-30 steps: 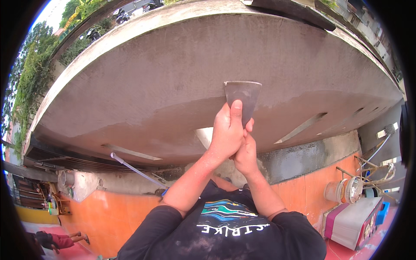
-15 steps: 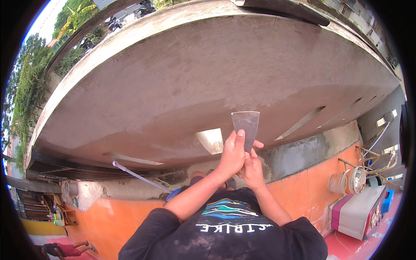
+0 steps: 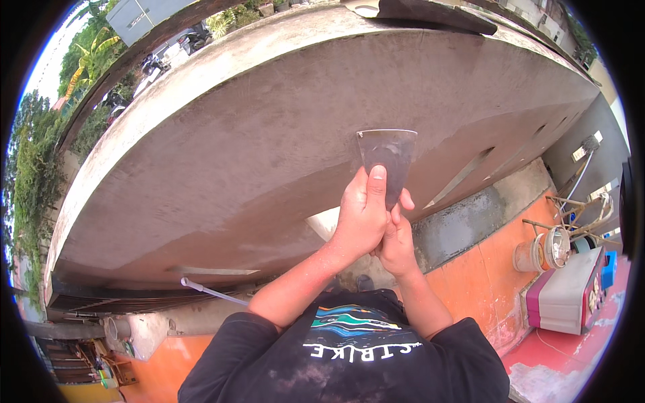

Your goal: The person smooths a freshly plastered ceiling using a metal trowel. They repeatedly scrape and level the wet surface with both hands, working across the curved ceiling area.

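Observation:
A wide-bladed putty knife [image 3: 391,151] points away from me, its broad edge up in front of the grey plastered wall [image 3: 269,114]. My left hand [image 3: 364,209] is closed around its lower part, thumb flat on the blade. Just below and to the right, my right hand [image 3: 396,243] is closed at the handle end, with some fingertips showing beside the blade. The handle itself is hidden by both hands. Whether the blade touches the wall, I cannot tell.
Narrow slots [image 3: 463,176] cut through the wall. A pale pole [image 3: 213,290] leans at the left. On the right are buckets [image 3: 556,247], a wooden frame [image 3: 591,218], a grey and magenta box [image 3: 563,295] and a long-handled brush [image 3: 590,144]. A wet grey strip [image 3: 457,228] borders the orange surface [image 3: 470,275].
Both hands and the putty knife have moved upward in the picture, still gripped the same way. My view has shifted, and a person at the lower left has left it.

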A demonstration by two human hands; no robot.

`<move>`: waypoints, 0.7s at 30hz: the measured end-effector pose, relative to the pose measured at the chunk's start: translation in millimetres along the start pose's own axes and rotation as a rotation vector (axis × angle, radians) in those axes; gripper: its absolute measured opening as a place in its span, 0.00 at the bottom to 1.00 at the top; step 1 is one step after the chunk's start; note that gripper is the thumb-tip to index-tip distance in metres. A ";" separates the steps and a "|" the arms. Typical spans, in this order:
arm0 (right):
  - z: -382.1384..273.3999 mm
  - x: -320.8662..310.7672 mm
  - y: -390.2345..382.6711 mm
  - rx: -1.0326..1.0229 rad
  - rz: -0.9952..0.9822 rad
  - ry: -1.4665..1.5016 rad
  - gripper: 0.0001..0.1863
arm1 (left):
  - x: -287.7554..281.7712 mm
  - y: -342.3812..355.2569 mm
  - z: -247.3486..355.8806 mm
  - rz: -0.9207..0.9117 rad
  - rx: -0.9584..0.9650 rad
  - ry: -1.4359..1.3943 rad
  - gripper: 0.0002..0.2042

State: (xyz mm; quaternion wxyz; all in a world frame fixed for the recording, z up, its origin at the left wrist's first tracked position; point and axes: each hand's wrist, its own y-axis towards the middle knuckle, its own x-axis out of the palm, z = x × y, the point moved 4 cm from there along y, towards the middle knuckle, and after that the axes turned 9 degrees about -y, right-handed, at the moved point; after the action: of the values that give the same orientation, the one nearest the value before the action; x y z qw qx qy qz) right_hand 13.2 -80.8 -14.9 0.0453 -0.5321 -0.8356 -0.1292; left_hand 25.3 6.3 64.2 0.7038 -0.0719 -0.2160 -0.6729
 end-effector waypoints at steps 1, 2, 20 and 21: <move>0.0 -0.8 -8.1 0.038 0.011 0.028 0.24 | 3.9 -3.7 -4.8 -0.015 -0.079 -0.023 0.21; 1.2 -0.4 -17.3 0.044 -0.004 0.105 0.25 | 3.8 -9.0 -11.2 0.004 -0.162 -0.006 0.21; -0.3 2.2 -4.3 -0.019 0.007 0.048 0.21 | 6.0 0.1 6.2 0.031 -0.014 0.099 0.20; -2.3 -1.6 -8.6 -0.023 -0.002 0.048 0.21 | 8.1 -2.4 3.5 0.033 -0.102 0.108 0.20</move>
State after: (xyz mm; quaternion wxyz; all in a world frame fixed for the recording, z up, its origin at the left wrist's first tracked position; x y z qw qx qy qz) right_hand 6.0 -86.2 -14.5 0.0589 -0.5283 -0.8334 -0.1515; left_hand 22.3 0.1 70.1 0.7207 -0.0749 -0.1422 -0.6743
